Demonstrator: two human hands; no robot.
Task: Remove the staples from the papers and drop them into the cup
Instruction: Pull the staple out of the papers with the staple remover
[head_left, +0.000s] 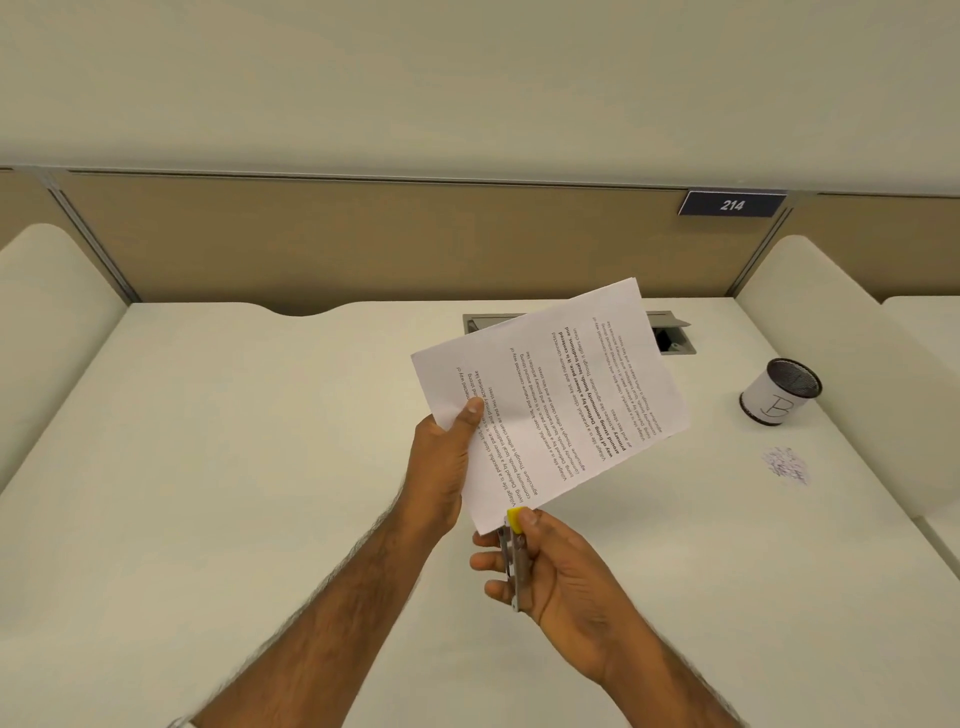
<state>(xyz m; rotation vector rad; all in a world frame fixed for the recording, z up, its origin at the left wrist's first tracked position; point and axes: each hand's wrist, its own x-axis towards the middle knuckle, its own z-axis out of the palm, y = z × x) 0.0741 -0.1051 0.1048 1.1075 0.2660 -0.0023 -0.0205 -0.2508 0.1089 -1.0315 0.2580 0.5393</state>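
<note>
At the desk: a white desk top fills the lower view, with raised white side panels to left and right.
Partition: a tan partition runs along the desk's far edge.
Papers: the printed papers are held in the air above the middle of the desk, tilted, with the text running sideways.
Left hand: the left hand grips the papers' left edge, thumb on the printed side.
Right hand: the right hand is curled round the staple remover, thumb on its yellow end, just below the papers' near corner.
Cable hatch: a grey cable hatch sits at the far edge, partly hidden behind the papers.
Cup: the dark mesh cup wears a white label marked B. It stands upright at far right, well apart from both hands.
Number plate: a dark number plate on the partition reads 214.
Staple remover: the metal staple remover has a yellow tip that touches the papers' corner. Any staple is too small to see.
Scribble: a scribble of pen marks lies on the desk, near the cup.
</note>
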